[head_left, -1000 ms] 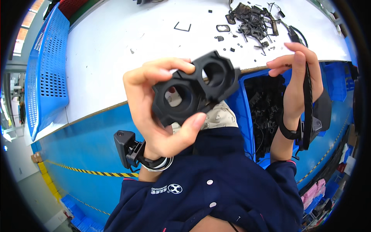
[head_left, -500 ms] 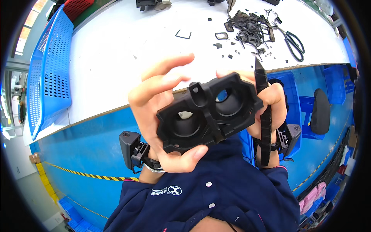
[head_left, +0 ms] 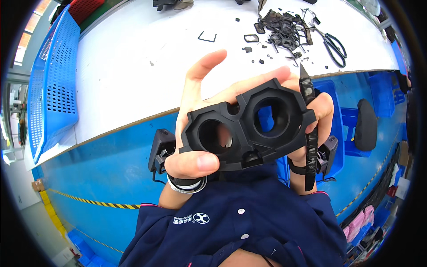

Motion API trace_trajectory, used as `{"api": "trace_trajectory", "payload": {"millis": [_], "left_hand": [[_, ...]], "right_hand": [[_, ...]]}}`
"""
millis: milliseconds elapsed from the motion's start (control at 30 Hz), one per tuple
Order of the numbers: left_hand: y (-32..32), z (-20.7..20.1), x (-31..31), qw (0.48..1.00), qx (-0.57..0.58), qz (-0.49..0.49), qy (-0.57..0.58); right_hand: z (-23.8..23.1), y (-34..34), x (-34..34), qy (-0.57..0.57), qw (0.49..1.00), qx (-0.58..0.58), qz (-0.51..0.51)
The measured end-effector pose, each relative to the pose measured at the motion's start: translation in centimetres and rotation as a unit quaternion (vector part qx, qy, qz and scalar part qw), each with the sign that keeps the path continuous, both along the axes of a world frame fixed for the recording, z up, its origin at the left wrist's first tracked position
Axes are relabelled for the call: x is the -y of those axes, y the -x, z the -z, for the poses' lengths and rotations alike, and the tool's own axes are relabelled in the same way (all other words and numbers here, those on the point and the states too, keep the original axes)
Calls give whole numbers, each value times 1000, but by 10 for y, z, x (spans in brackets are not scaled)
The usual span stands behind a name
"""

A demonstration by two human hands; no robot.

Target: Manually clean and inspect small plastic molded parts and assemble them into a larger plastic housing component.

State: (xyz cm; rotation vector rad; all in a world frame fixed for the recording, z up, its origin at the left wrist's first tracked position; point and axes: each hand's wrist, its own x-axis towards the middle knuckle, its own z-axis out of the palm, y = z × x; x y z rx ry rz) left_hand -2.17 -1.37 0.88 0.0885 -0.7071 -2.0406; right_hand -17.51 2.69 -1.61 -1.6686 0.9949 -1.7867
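Note:
A black moulded part with two round openings side by side is raised in front of my chest, over the table's near edge. My left hand grips its left end, thumb across the front face and index finger stretched up and away. With the fingers of my right hand curled, a slim knife stands upright, its pointed tip up and its handle apparently wrapped in black tape. The same hand also supports the part's right end. Fingers behind the part are mostly hidden.
On the white table lie a heap of black scraps, black-handled scissors and an angular black strip. A blue perforated basket stands at the left. Blue bins and a dark cushion are at the right.
The black part has been turned, so a different face with stepped rims round the openings shows. My left thumb has moved up onto its front. The knife remains in my right hand.

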Motion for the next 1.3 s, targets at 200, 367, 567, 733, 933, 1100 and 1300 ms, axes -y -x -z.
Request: {"api": "trace_trajectory", "payload": {"millis": [200, 367, 567, 733, 933, 1100, 1300], "left_hand": [[-6, 3, 15, 992, 68, 31, 99], [2, 16, 32, 968, -64, 65, 232], [11, 10, 26, 978, -100, 48, 177], [-3, -7, 21, 987, 81, 16, 140], [8, -4, 23, 983, -59, -2, 176], [7, -10, 27, 986, -37, -36, 161], [7, -7, 42, 969, -114, -67, 209]], "right_hand": [[-5, -12, 1, -33, 999, 36, 24], [-12, -19, -2, -85, 993, 84, 21], [-25, -22, 7, -111, 986, 121, -1], [-24, -24, 13, -102, 991, 87, 14], [-27, -29, 16, -154, 977, 146, -38], [-37, -34, 23, -126, 978, 150, -70], [-44, -36, 35, -62, 993, -38, 88]]}}
